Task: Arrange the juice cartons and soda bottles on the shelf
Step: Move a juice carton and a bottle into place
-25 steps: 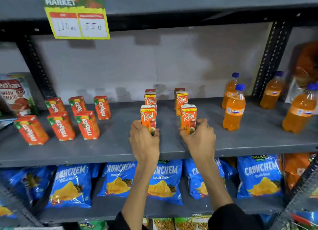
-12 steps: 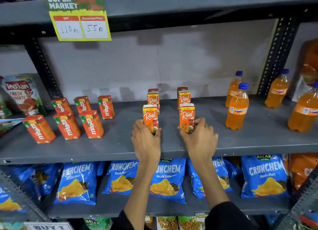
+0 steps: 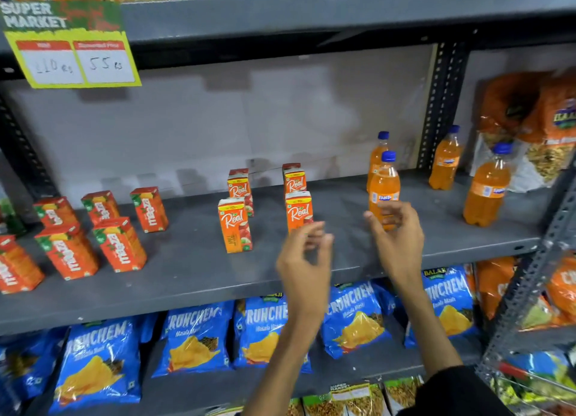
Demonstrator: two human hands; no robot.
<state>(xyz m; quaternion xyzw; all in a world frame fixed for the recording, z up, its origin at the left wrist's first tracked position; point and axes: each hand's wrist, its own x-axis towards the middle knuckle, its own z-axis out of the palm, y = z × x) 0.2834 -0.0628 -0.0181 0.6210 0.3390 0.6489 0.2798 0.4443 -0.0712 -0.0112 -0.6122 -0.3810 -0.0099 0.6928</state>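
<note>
On the grey shelf (image 3: 193,269) stand two rows of orange Real juice cartons: a front left carton (image 3: 234,225), a front right carton (image 3: 298,211), with others behind them. Several red Maaza cartons (image 3: 120,244) sit at the left. Orange Fanta bottles with blue caps stand at the right; the nearest bottle (image 3: 384,185) is just behind my right hand (image 3: 397,238). My left hand (image 3: 304,259) hovers in front of the front right carton. Both hands have curled, spread fingers and hold nothing.
Blue Crunchem chip bags (image 3: 193,341) fill the shelf below. A price sign (image 3: 67,43) hangs from the upper shelf at top left. A perforated upright (image 3: 442,104) splits the bay; snack bags (image 3: 530,125) and another bottle (image 3: 486,188) sit at the far right.
Both hands have let go of the two front Real cartons and moved right, toward the Fanta bottles. The view has shifted right as well.
</note>
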